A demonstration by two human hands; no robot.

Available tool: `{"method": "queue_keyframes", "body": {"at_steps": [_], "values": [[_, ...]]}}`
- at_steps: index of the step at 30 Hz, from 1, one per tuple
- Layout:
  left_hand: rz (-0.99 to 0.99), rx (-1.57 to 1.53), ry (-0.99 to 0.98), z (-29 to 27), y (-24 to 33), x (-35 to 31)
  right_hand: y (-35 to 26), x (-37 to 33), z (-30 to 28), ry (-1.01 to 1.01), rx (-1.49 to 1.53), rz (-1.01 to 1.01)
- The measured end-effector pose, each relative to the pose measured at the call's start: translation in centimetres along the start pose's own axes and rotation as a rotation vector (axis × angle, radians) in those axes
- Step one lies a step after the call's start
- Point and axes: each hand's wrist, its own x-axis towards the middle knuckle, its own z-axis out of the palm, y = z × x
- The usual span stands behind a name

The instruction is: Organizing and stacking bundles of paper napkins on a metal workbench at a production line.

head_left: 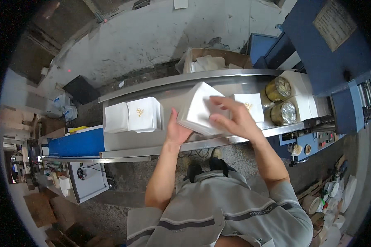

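Note:
A thick stack of white paper napkins (pixel 198 106) is held tilted above a metal trough-like tray (pixel 173 88). My left hand (pixel 176 131) presses against its near left edge. My right hand (pixel 231 116) lies flat over its top right side, fingers spread. Behind my right hand another napkin stack with a gold emblem (pixel 251 105) sits on the tray. At the left of the tray stand two more white stacks: a plain one (pixel 116 117) and one with a gold emblem (pixel 143 113).
Two gold rolls (pixel 278 89) (pixel 285 113) sit at the machine outlet on the right, beside a blue machine (pixel 329 53) with a control panel (pixel 319 140). A cardboard box of white paper (pixel 214 61) stands behind the tray. A blue panel (pixel 76 144) and cluttered floor lie left.

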Motion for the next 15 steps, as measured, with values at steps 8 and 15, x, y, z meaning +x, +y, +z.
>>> {"method": "queue_keyframes", "body": {"at_steps": [8,15], "values": [[-0.176,0.049,-0.066,1.8,-0.8,-1.3,3.7,2.0,-2.7,-0.315,0.425,0.371],[-0.308,-0.079,-0.072,1.0,-0.6,-2.7,3.7,-0.1,-1.7,-0.349,0.699,0.347]]}}
